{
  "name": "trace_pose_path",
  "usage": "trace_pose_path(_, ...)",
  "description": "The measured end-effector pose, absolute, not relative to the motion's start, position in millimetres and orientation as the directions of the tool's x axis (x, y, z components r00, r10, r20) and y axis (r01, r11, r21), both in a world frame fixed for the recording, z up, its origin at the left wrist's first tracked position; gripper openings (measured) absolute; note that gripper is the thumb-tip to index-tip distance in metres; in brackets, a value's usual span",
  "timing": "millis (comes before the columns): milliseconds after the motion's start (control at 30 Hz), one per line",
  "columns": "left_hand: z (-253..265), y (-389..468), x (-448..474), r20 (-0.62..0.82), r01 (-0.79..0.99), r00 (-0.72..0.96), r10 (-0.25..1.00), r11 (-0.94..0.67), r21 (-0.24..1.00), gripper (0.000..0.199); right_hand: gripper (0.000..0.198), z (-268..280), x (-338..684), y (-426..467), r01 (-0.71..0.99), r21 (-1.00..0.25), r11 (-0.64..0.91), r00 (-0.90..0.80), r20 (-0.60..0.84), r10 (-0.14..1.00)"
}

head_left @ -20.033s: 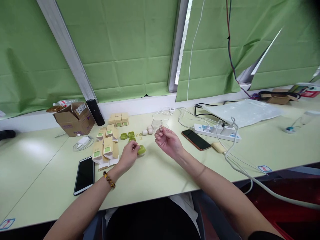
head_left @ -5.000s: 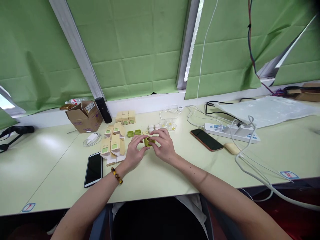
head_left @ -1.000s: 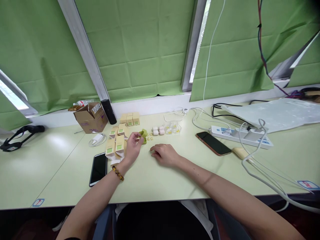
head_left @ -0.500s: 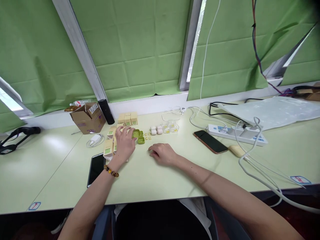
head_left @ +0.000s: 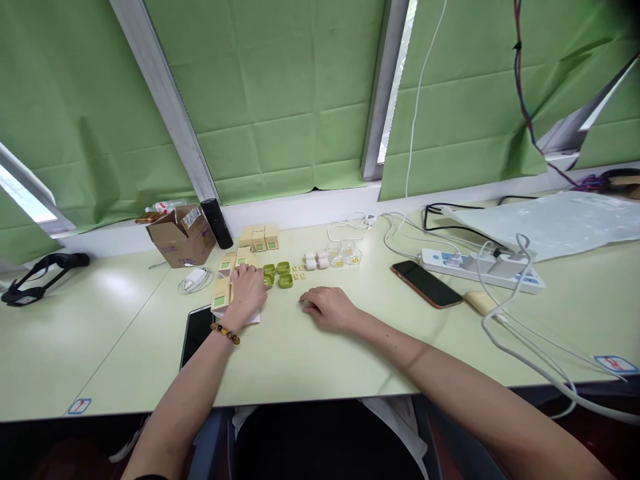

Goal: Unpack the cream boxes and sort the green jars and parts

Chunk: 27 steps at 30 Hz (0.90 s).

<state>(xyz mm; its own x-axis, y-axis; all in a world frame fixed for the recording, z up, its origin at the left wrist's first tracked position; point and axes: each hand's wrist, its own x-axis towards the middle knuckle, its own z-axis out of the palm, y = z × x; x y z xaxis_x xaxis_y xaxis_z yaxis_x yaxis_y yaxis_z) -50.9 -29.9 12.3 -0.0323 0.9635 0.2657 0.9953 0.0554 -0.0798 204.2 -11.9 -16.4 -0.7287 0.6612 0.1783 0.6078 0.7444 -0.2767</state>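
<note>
My left hand is low over the table, closed at the left edge of a small olive-green case, which its fingers partly cover. Other green cases stand beside that one, to the right and behind. Small cream cardboard boxes with green labels crowd around the left side of this hand. My right hand rests on the tabletop, fingers loosely curled, with nothing seen in it. Beyond it lie tiny yellowish pieces, pale pink and white cases and clear cases.
A dark tablet or phone lies left of my forearm. Further left are a white charger, a brown carton and a black cylinder. On the right are a phone, a power strip and trailing cables.
My left hand has drawn slightly down, and the green case it held raised now stands low among the others. The right hand stays in place. The view has shifted slightly.
</note>
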Motion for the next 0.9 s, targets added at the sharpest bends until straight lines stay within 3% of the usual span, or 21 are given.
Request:
trace_pose_path(200, 4.8, -23.4, -47.9, 0.225, 0.993, -0.015, 0.974, 0.041, -0.112, 0.018, 0.024, -15.8, 203.2, -13.0, 0.614, -0.271, 0.742, -0.729, 0.166, 0.664)
trace_pose_path(633, 3.3, -24.4, -38.6, 0.218, 0.991, 0.011, 0.976, 0.019, -0.136, 0.027, 0.027, -17.2, 203.0, -12.7, 0.61, -0.259, 0.749, -0.736, 0.164, 0.657)
trace_pose_path(900, 0.1, -23.7, -38.1, 0.25, 0.985, 0.033, 0.968, 0.01, -0.17, 0.027, 0.046, -25.5, 188.9, -14.6, 0.543, -0.156, 0.825, -0.78, 0.27, 0.564)
